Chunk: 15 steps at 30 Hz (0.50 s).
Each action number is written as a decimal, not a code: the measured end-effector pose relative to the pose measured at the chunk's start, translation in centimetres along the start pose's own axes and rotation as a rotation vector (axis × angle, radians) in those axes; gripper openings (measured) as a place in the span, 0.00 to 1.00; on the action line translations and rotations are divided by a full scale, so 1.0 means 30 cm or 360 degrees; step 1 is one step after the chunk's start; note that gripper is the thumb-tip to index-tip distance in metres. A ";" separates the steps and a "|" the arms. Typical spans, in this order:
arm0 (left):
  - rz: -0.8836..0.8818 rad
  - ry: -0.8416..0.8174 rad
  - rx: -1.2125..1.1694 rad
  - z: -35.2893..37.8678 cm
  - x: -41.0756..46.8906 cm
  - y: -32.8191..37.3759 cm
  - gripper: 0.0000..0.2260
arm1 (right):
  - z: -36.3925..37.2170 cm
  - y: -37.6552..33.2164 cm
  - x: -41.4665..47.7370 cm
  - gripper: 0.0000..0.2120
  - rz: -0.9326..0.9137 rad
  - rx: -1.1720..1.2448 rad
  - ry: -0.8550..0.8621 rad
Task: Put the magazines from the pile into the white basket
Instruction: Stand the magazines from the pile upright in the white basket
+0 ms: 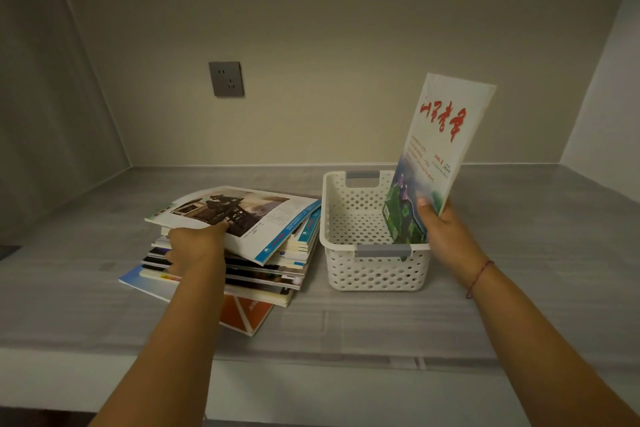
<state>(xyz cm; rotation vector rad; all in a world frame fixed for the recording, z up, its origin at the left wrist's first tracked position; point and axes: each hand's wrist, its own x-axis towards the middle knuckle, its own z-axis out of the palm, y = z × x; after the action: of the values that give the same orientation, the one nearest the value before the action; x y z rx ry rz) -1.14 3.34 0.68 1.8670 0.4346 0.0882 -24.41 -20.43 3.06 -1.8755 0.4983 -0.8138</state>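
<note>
my right hand [437, 222]: clamped on upright magazine [437, 149], long axis vertical, basket [343, 239] at 9 o'clock; left hand [194, 246] gripping pile [249, 253].

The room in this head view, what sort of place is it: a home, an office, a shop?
Probably a home or office alcove, though it is hard to be sure: a grey counter set into plain walls, a wall socket above it, and a pile of magazines beside a white basket.

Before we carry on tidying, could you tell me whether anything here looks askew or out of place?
The pile of magazines is untidy: copies are fanned at different angles, and an orange one at the bottom juts toward the counter edge. Nothing looks spilled or torn.
</note>
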 end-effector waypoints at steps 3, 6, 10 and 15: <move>-0.0004 -0.0193 -0.0387 -0.017 -0.019 0.044 0.24 | -0.003 0.004 0.002 0.24 -0.0001 0.0023 -0.0010; -0.0046 -0.0579 -0.0762 -0.038 -0.044 0.109 0.21 | -0.002 0.007 0.005 0.24 0.0011 0.0022 -0.0037; 0.0314 -0.0674 -0.0806 -0.047 -0.151 0.175 0.17 | 0.001 0.000 0.000 0.24 0.0024 0.0051 -0.0040; 0.0828 -0.0479 -0.0829 -0.049 -0.341 0.245 0.03 | -0.001 -0.023 -0.013 0.25 -0.0024 0.0089 -0.0055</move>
<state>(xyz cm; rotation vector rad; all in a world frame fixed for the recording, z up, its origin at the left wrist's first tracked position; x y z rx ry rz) -9.19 -0.80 9.58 1.4026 -0.2721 0.2415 -24.71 -19.89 3.58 -1.8409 0.4363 -0.7960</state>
